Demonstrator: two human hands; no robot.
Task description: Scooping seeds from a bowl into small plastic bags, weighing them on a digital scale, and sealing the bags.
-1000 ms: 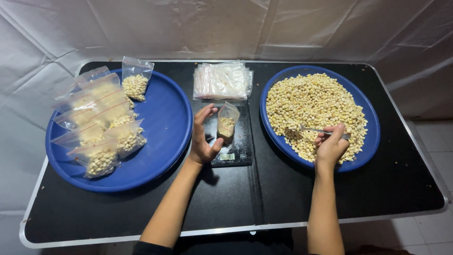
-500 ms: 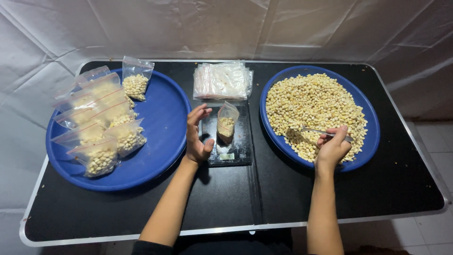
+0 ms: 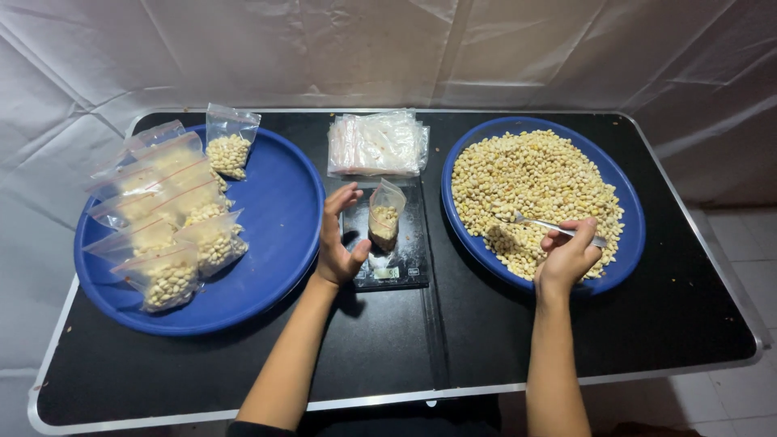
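Scooping beans beside the scale.

The right hand pinches a spoon dug into the blue tray of beans; the left hand hovers spread beside the small bag standing upright on the black scale, not touching it.

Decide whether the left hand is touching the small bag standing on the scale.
Apart. The head view shows dark scale surface between the open left hand and the small bag.
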